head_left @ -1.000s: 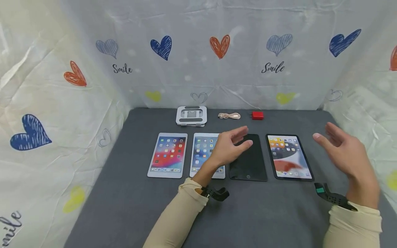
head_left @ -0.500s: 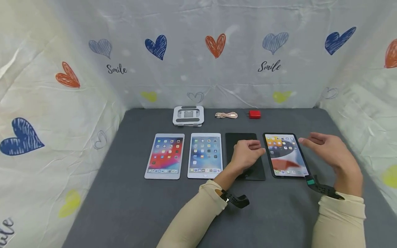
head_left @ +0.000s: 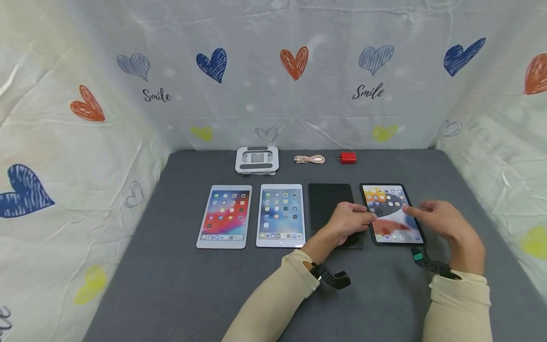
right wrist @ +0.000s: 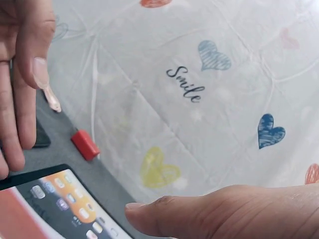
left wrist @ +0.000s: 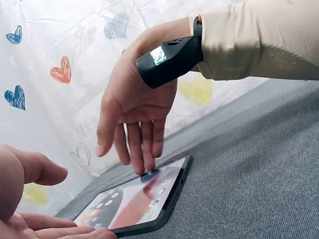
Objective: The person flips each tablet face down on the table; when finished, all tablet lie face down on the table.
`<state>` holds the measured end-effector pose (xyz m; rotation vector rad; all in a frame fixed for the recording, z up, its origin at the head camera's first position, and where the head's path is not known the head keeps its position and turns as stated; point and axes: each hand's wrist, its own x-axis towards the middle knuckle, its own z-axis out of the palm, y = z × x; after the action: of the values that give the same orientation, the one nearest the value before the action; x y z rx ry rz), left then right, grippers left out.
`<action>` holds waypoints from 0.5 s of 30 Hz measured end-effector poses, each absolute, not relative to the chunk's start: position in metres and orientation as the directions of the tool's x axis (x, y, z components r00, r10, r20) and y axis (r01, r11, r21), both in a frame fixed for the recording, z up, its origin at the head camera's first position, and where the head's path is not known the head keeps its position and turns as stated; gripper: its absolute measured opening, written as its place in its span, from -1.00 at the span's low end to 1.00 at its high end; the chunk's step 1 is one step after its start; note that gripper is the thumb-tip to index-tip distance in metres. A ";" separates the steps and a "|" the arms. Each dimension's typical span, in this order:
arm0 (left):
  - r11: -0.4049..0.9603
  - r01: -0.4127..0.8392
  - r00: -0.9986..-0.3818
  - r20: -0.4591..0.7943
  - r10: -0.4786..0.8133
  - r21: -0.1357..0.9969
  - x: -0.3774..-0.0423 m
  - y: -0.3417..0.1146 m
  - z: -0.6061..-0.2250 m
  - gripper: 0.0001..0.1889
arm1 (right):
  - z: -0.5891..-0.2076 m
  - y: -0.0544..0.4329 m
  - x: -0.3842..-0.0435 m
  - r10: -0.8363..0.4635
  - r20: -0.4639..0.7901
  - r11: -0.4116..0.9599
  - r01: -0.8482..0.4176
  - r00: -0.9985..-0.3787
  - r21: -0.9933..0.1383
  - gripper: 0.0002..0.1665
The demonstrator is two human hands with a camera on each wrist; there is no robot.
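Compared with a second ago, both hands have come down and closed in on the lit black-framed tablet (head_left: 391, 228), flat at three o'clock on the desk (head_left: 183, 294). The left hand (head_left: 348, 221) has moved from over the dark tablet's (head_left: 326, 199) upper left to the lit one's nine o'clock side; the right hand (head_left: 442, 221) is at its three o'clock side. Both are open, grasping nothing; firm contact is unclear. The left wrist view reveals the right hand's four straight fingers and the lit tablet's thin side, obscure from the head.
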<state>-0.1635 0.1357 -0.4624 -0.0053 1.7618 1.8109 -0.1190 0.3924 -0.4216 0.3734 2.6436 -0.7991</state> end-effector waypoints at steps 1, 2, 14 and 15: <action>0.083 -0.415 -0.815 -0.411 0.408 0.906 -0.163 0.135 -0.463 -0.61 | -0.423 0.392 -0.119 0.148 -0.410 0.805 0.351 -0.900 -0.478 0.19; 0.099 -0.411 -0.815 -0.414 0.404 0.906 -0.163 0.135 -0.463 -0.61 | -0.424 0.393 -0.118 0.152 -0.419 0.801 0.360 -0.895 -0.478 0.19; 0.191 -0.385 -0.808 -0.430 0.402 0.903 -0.162 0.141 -0.460 -0.56 | -0.446 0.396 -0.123 0.155 -0.468 0.769 0.404 -0.870 -0.496 0.16; 0.186 -0.391 -0.806 -0.432 0.404 0.902 -0.162 0.142 -0.459 -0.56 | -0.447 0.396 -0.123 0.158 -0.466 0.762 0.408 -0.870 -0.504 0.16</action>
<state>-0.1624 0.1418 -0.4589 0.0129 1.8588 1.6839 -0.1233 0.3960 -0.4465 0.4305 2.5584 -0.8623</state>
